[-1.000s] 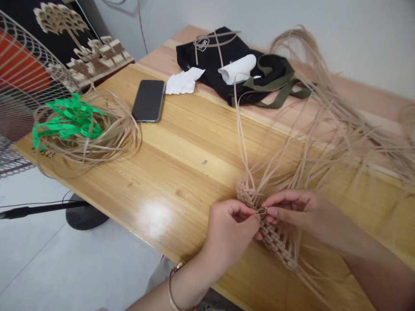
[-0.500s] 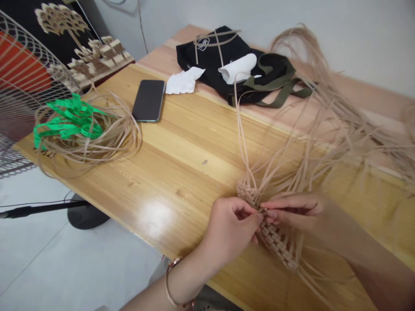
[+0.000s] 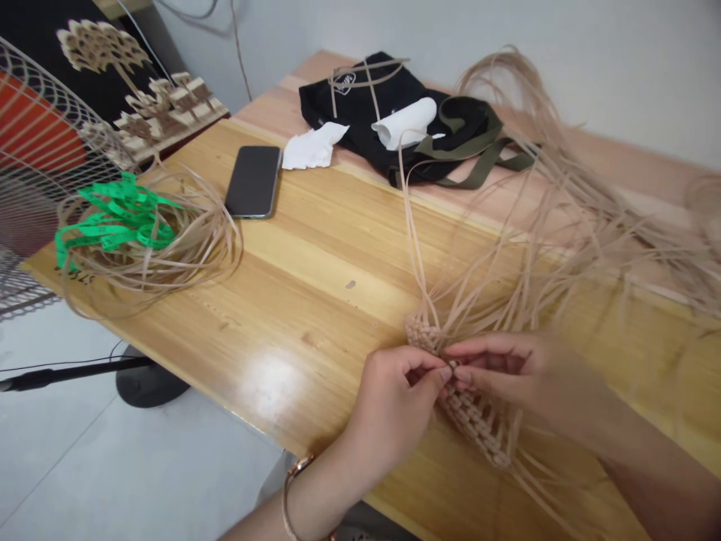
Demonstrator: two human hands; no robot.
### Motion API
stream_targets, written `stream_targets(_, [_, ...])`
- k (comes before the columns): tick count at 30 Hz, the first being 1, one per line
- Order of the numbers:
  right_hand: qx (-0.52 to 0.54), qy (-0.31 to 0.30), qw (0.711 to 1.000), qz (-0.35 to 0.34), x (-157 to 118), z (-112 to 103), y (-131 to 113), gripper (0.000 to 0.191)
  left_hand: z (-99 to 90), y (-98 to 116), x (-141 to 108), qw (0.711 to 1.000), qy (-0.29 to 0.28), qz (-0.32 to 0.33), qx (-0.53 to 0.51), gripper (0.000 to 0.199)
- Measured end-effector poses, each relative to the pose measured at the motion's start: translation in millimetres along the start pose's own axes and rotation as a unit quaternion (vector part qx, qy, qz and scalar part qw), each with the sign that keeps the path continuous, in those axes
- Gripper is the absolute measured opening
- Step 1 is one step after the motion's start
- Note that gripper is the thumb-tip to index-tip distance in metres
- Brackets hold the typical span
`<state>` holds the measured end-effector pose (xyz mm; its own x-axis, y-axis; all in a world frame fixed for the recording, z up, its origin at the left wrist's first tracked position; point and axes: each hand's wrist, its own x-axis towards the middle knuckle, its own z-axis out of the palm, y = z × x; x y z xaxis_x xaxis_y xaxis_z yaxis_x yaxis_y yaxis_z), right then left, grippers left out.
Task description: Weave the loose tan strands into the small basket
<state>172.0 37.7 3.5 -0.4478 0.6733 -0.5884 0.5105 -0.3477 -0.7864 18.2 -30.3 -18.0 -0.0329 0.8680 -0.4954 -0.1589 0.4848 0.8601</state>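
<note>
A narrow woven piece of tan flat strips (image 3: pixel 478 430) lies on the wooden table, with many long loose strips (image 3: pixel 521 289) fanning out to its right and back. My left hand (image 3: pixel 397 398) pinches a strip at the middle of the weave between thumb and forefinger. Close against it, my right hand (image 3: pixel 501 368) pinches at the same spot, thumb and fingers meeting on the small strip. My fingertips partly cover that strip and the weave beneath. Two strips stand up from the weave's far end.
A coil of strips (image 3: pixel 211 255) with a green tape measure (image 3: pixel 121 214) on it sits at the left. Behind are a phone (image 3: pixel 253 182), crumpled paper (image 3: pixel 315 147) and a black bag (image 3: pixel 360 94) bearing a paper roll (image 3: pixel 406 124). A fan cage (image 3: pixel 34 173) stands beside the table's left corner.
The view has shifted slightly, so the table's things sit a little lower and further left. Both hands stay pinched at the weave, with the right fingers slightly changed in position.
</note>
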Motion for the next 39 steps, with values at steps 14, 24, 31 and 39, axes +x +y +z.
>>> stream_targets(14, [-0.008, 0.001, 1.0, -0.002, -0.3, 3.2, -9.1, 0.007, -4.8, 5.7, 1.4, 0.997, -0.022, -0.049, -0.056, 0.015])
stream_targets(24, [0.046, -0.019, 0.999, 0.009, 3.1, -0.3, -6.4, 0.009, -11.0, -6.1, 0.7, 0.977, 0.015, 0.178, 0.118, 0.014])
stream_targets(31, [0.045, 0.014, 0.999, -0.002, 2.2, 5.4, -6.4, 0.007, -12.5, -2.4, -1.3, 0.899, 0.027, 0.341, 0.275, 0.019])
stream_targets(39, [0.038, 0.054, 0.998, -0.013, 2.0, 9.1, -3.7, 0.012, -15.2, -4.2, 1.0, 0.868, 0.034, 0.37, 0.331, 0.016])
